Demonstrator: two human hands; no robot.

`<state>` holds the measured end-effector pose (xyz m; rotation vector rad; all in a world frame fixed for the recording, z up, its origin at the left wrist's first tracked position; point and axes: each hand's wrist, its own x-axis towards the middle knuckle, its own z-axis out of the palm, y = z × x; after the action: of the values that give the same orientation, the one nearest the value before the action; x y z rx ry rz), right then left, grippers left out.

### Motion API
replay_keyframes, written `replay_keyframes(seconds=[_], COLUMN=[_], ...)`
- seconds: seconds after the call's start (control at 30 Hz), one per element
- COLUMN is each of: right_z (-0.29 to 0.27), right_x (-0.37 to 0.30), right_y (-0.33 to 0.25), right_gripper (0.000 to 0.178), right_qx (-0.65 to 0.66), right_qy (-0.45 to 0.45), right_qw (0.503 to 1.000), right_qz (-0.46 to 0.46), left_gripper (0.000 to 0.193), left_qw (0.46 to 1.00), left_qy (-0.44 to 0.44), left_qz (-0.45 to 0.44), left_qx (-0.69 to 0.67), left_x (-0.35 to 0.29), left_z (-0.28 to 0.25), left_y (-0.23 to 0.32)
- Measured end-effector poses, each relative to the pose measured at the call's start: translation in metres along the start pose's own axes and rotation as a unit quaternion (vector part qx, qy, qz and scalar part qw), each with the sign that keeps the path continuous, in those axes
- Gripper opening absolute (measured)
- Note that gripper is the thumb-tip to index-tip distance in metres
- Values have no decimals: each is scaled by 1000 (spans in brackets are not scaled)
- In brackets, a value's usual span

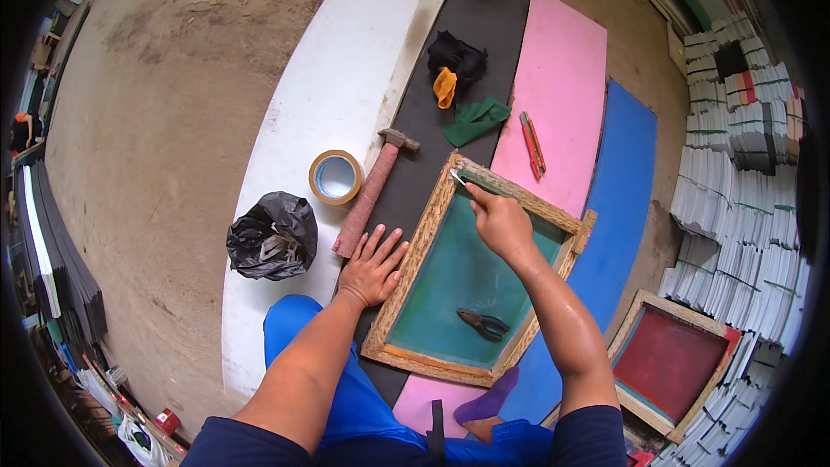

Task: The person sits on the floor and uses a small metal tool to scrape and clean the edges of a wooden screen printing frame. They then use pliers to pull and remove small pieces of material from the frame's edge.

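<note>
A wooden screen-printing frame (415, 294) with green mesh (467, 246) lies in front of me. My left hand (373, 270) is spread flat beside the frame's left edge, on the dark mat, holding nothing. My right hand (501, 223) is closed around a small tool with a thin, pale tip (457, 177); its handle is hidden in my fingers. That tip reaches the frame's far left corner. Pliers (484, 324) with dark handles rest on the mesh. A hammer (373, 190) with a wrapped reddish handle lies just beyond my left hand.
Left of the hammer are a tape roll (335, 177) and a black plastic bag (273, 236). Farther off lie black cloth (456, 60), green cloth (476, 119) and a red utility knife (533, 147). A red-meshed frame (670, 363) and stacked paper bundles (735, 199) stand right.
</note>
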<state>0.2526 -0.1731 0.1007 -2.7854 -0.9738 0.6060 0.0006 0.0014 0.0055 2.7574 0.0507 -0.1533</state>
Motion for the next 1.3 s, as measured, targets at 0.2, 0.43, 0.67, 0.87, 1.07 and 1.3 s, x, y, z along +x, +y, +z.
replay_keyframes(seconds=[0.2,0.43,0.67,0.87,1.07,1.3], right_z=[30,13,47,55,-1,23], right_x=[5,-5,6,4,14,-28], right_y=[19,9,34,38,29,10], right_gripper=[45,42,41,42,34,32], right_qx=[197,-29,295,356,704,196], right_qy=[94,-2,7,59,-237,114], right_qw=[974,1000,955,932,608,974], right_qz=[-55,10,17,10,279,11], left_gripper=[61,61,60,60,60,61], left_qw=[1000,999,1000,1000,1000,999], left_qy=[10,8,12,12,10,8], left_qz=[4,-3,0,1,-4,-1], left_qx=[-20,-32,-24,-24,-22,-36], left_x=[6,1,4,4,2,2], left_z=[-1,0,-2,-2,-2,-2], left_y=[3,2,1,3,2,3])
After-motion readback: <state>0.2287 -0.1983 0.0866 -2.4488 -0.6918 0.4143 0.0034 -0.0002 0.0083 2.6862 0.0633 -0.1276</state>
